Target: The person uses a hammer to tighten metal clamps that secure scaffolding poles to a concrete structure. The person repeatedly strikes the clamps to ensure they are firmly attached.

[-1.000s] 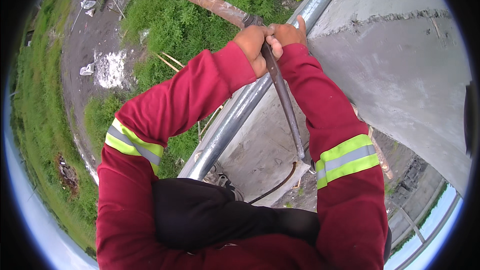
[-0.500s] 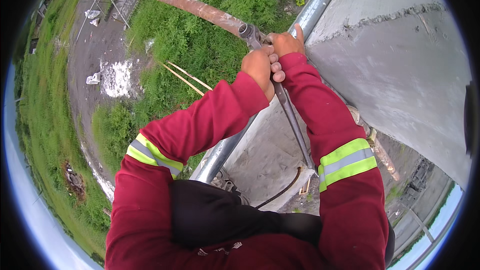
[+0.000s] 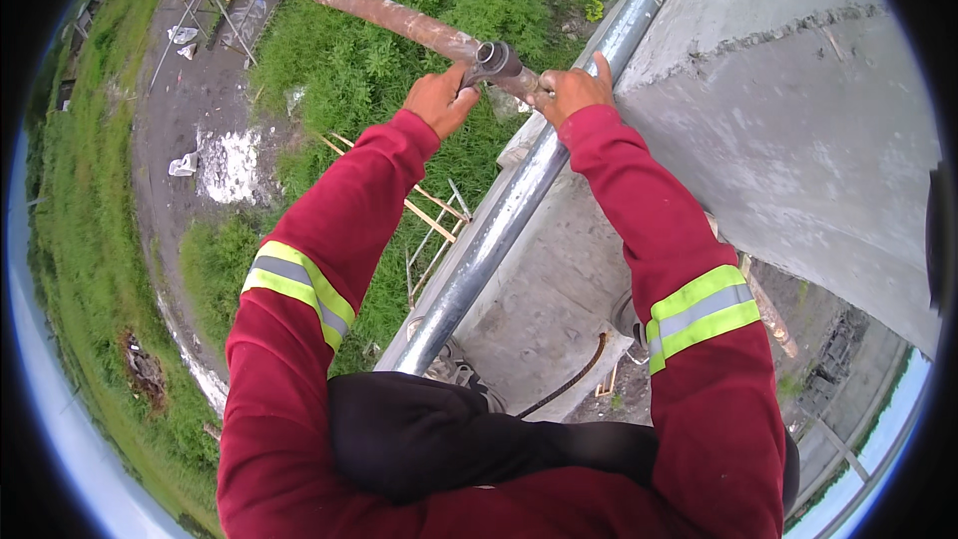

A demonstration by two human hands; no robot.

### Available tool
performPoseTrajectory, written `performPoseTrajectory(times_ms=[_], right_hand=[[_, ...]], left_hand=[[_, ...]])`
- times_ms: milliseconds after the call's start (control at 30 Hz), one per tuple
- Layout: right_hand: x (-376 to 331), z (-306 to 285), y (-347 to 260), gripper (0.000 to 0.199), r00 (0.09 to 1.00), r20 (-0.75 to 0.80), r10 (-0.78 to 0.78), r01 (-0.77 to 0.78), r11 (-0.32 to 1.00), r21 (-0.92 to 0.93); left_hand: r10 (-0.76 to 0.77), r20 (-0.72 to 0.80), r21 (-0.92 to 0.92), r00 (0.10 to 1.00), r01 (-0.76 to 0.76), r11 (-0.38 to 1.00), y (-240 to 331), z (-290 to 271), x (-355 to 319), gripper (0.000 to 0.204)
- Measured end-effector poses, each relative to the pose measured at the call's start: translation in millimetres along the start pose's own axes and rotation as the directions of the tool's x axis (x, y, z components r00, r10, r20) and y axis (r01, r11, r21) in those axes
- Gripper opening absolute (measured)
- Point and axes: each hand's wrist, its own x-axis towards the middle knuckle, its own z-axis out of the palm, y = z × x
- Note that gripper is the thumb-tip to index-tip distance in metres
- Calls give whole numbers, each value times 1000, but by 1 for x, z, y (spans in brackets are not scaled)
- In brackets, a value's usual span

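A rusty steel pipe (image 3: pixel 394 20) reaches out over the grass at the upper left, its near end meeting a shiny galvanised pipe (image 3: pixel 519 190). My left hand (image 3: pixel 439 100) is closed beside the wrench (image 3: pixel 489 57), whose round socket head sits over the rusty pipe. Most of the wrench handle is hidden by that hand and forearm. My right hand (image 3: pixel 579 92) has its fingers curled at the rusty pipe's near end, thumb raised beside the galvanised pipe. Whatever joins the two pipes is mostly covered by these fingers.
A big grey concrete face (image 3: pixel 778 130) rises at the right. Below me is a concrete ledge (image 3: pixel 529 309) with a bent rebar (image 3: pixel 569 379) sticking out. Past the galvanised pipe the ground lies far down, with grass and a light metal frame (image 3: pixel 439 240).
My left hand has moved left, away from my right hand. The wrench handle, which hung down toward the ledge, has swung out of sight. My right hand stays nearly in place.
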Motion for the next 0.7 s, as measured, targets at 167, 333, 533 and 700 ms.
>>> performPoseTrajectory(times_ms=[167,333,533,700], right_hand=[[2,3,2,20,999,-28,-23,21,997,-68],[3,7,6,21,999,-33,-36,34,998,-53],[2,11,7,24,995,-74,-65,58,993,-99],[2,11,9,27,994,-85,-73,69,996,-51]], left_hand=[[214,158,77,964,-229,970,-9,8,20,38],[324,266,260,908,-391,883,-16,0,38,32],[431,378,392,819,-564,727,-10,-13,55,30],[220,388,434,895,-388,813,-7,-7,49,30]])
